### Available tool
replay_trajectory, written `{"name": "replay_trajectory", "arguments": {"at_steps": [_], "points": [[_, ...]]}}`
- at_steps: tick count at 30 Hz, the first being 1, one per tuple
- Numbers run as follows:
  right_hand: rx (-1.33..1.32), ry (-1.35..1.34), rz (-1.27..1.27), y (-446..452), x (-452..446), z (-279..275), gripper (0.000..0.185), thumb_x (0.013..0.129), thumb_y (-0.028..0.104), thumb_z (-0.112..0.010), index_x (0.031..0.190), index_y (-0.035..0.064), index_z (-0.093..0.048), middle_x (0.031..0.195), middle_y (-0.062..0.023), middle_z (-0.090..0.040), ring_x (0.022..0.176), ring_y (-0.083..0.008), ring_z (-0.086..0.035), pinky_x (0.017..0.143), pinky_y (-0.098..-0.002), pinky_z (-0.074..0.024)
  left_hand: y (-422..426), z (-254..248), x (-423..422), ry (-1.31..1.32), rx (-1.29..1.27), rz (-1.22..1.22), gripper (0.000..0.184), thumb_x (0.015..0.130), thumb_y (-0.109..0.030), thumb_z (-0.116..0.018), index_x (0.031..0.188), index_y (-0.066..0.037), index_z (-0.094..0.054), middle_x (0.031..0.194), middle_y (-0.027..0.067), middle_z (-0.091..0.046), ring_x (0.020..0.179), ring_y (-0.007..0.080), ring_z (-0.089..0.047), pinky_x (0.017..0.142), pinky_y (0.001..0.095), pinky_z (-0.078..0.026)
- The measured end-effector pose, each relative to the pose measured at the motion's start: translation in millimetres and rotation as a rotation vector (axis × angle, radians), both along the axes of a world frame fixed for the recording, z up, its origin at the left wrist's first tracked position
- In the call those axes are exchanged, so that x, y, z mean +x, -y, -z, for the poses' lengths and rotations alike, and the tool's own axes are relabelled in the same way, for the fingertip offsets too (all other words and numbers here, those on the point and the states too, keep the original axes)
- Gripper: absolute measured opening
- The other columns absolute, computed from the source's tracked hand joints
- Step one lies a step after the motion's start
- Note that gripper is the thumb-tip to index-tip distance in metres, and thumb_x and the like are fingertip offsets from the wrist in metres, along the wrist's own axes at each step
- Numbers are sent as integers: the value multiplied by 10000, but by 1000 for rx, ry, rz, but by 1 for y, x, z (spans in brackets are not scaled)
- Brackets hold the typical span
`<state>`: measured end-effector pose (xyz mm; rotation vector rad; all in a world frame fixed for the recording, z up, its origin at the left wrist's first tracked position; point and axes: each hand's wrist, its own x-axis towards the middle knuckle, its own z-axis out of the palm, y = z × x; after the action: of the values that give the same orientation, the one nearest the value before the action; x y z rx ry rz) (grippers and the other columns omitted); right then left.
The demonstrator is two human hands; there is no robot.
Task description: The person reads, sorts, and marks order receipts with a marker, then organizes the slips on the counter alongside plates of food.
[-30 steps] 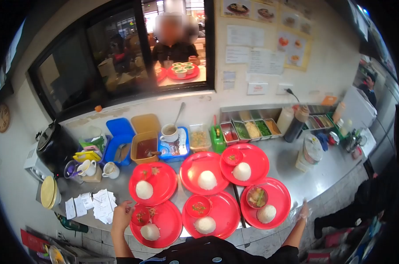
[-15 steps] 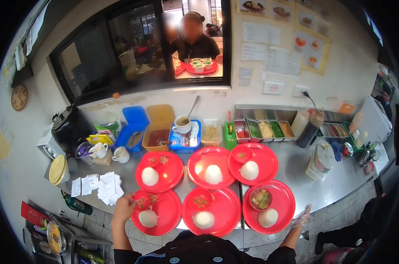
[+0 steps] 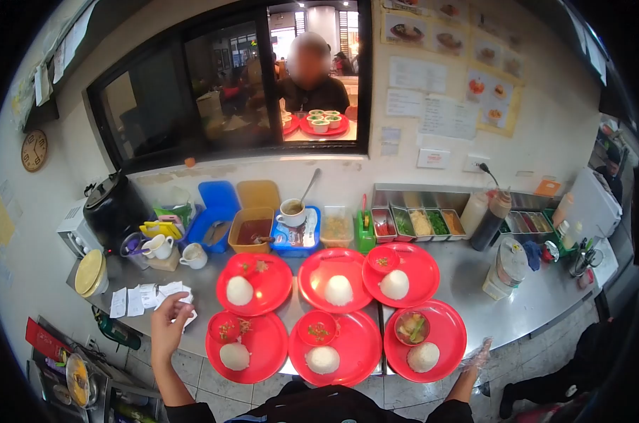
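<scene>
My left hand (image 3: 170, 319), bare, is over the loose pile of white paper slips (image 3: 168, 290) at the left of the counter; its fingers are apart, with nothing visible in them. Just right of it is the front left red plate (image 3: 266, 349), bearing a rice mound (image 3: 234, 357) and a small red bowl (image 3: 224, 326) of chopped bits. My right hand (image 3: 478, 356), in a clear plastic glove, rests open by the counter's front edge, beside the front right red plate (image 3: 446, 335). A bowl of soup with vegetables (image 3: 412, 328) and a rice mound (image 3: 424, 357) sit on that plate.
Several more red plates with rice fill the middle. Behind them stand a brown sauce tub (image 3: 252, 229), a mug with a spoon (image 3: 291, 211) and topping trays (image 3: 422, 223). A person (image 3: 312, 88) stands beyond the window; another person's dark-clothed leg (image 3: 545, 384) is at right.
My left hand has let go of the small red bowl on the front left plate and moved left to the paper slips. My right hand stays beside the front right plate. The view shifted slightly.
</scene>
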<state>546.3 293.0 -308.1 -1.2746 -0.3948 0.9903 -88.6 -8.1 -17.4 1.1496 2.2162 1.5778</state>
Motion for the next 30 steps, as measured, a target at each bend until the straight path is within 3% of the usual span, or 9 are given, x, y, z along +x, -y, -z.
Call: {"name": "replay_trajectory", "arguments": {"at_steps": [3,4,6,8,12,14,20,23,30], "points": [[-55,12,-6,-1,-1,-2,819,770,594,-503,1345,46,-303,1416,-95,-244,1311,-244,-188,1065,-401,-114,24,37,-30,33,-191,-80,266,801,-103,-595,1053,-22,-569,745,62,-607,654,96,-567,588,232,-431],[-52,15,9,1,0,1,819,767,598,-504,1343,50,-308,1414,-97,-250,1309,-245,-192,1064,-400,-118,35,51,-36,-98,-414,-174,306,777,-173,-626,1028,-4,-579,711,91,-611,622,132,-581,576,257,-434],[-44,19,25,-2,-1,2,820,764,602,-505,1342,54,-314,1411,-99,-256,1308,-246,-197,1064,-398,-122,82,153,-97,-384,-801,-293,386,749,-307,-654,943,22,-602,713,137,-626,686,209,-637,578,305,-474],[-8,31,-7,-2,1,4,819,759,605,-511,1340,59,-322,1406,-109,-263,1304,-252,-205,1061,-402,-127,86,166,-91,457,-996,-369,426,783,-349,-620,989,20,-562,768,176,-624,689,250,-644,577,372,-504],[-53,-107,1,2,-2,-1,817,751,611,-516,1330,61,-343,1402,-121,-267,1301,-255,-209,1058,-409,-134,96,227,-93,718,-681,-498,438,823,-338,-569,1067,18,-491,734,190,-611,600,273,-634,517,413,-507],[-60,7,9,0,3,3,810,746,605,-532,1319,58,-361,1402,-124,-263,1296,-259,-217,1054,-410,-146,83,239,-88,855,-297,-541,425,840,-276,-551,1127,11,-428,704,184,-602,527,263,-616,476,402,-504],[-113,22,14,-6,10,13,815,747,615,-521,1319,57,-363,1411,-108,-253,1301,-259,-208,1058,-409,-137,87,281,-109,666,-520,-511,336,841,-245,-568,1022,22,-473,873,207,-612,765,315,-632,625,425,-515],[13,53,9,-6,8,16,822,747,616,-521,1327,59,-347,1415,-91,-250,1309,-256,-186,1063,-406,-113,94,282,-103,878,-348,-560,279,834,-216,-575,984,6,-497,853,189,-617,779,304,-629,657,409,-506],[31,-41,29,-12,11,24,802,768,577,-526,1339,54,-317,1422,-95,-232,1321,-241,-147,1068,-408,-82,84,283,-96,919,-234,-610,205,854,-194,-537,937,-9,-501,807,165,-612,719,288,-623,633,402,-499]]}}
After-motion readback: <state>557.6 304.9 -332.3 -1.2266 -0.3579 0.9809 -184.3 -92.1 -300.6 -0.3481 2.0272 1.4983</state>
